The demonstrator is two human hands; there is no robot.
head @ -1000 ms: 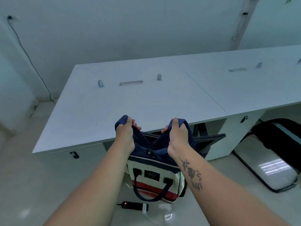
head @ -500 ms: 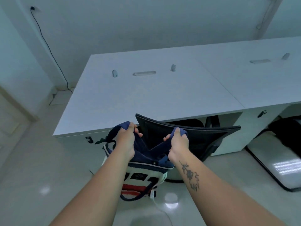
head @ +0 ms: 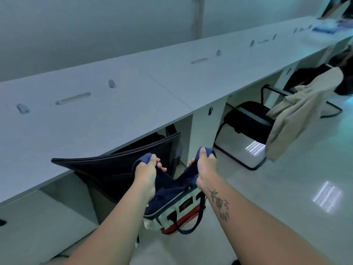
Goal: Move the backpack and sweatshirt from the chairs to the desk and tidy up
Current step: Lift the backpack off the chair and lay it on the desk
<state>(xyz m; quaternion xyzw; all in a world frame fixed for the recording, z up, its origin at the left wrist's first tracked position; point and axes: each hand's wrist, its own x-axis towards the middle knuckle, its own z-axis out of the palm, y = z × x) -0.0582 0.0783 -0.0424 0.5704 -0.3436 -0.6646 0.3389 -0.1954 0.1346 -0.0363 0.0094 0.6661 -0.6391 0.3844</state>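
Both hands carry the navy, cream and red canvas backpack (head: 177,205) by its padded navy straps: the left hand (head: 146,174) has its fingers curled tight around one strap loop, and the right hand (head: 204,169) is fisted just as firmly around the other, so the bag hangs between the forearms, in the air and below the front edge of the long white laminate desk (head: 114,111). It sits just in front of the black mesh-backed chair (head: 122,165) that is tucked under that desk. To do this lift well, I judge the bag should come straight up until its red base clears the desk's front edge, then travel forward and be lowered flat on the bare white top, with both grips kept even so the load does not swing into the chair back. The desk top near the bag looks open, with only small grey cable fittings (head: 111,84) set toward the wall side, leaving plenty of room to land it. The cream sweatshirt (head: 298,111) is draped over a second black chair (head: 248,121) farther right along the desk, well apart from the bag, and the glossy floor toward it appears unobstructed.
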